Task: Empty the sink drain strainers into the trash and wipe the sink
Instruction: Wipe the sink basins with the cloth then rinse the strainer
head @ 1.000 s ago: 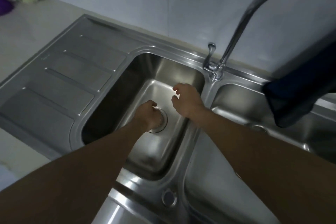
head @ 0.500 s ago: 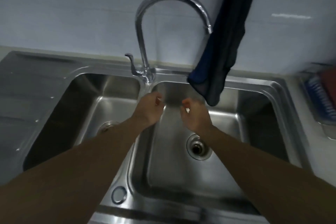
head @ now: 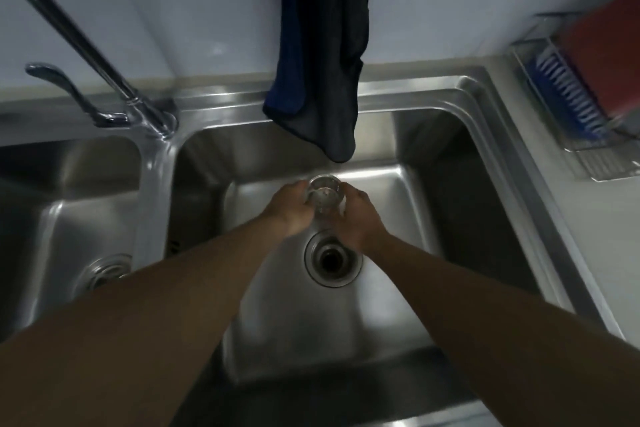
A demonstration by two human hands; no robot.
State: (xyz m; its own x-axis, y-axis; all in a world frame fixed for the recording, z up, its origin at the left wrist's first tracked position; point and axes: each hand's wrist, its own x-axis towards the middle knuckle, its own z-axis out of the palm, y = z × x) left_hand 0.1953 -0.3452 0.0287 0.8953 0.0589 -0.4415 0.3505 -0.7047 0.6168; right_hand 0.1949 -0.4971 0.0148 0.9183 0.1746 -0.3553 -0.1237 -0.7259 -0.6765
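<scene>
A small round metal drain strainer [head: 323,196] is held up over the right sink basin [head: 450,218], between my two hands. My left hand [head: 289,215] grips its left side and my right hand [head: 360,222] grips its right side, fingers curled round it. Just below the hands, the right basin's drain [head: 331,262] is an open dark hole. The left basin's drain [head: 107,270] shows at the lower left, partly behind my left forearm, with a metal piece sitting in it.
A dark blue cloth [head: 322,62] hangs down the wall to just above the strainer. The faucet [head: 86,45] and its lever rise at the left behind the divider. On the counter at the right stands a wire rack [head: 588,163] with a blue brush [head: 568,90].
My hands left the left basin's drain and came over the right basin. They have closed together round the strainer, and the view has swung right.
</scene>
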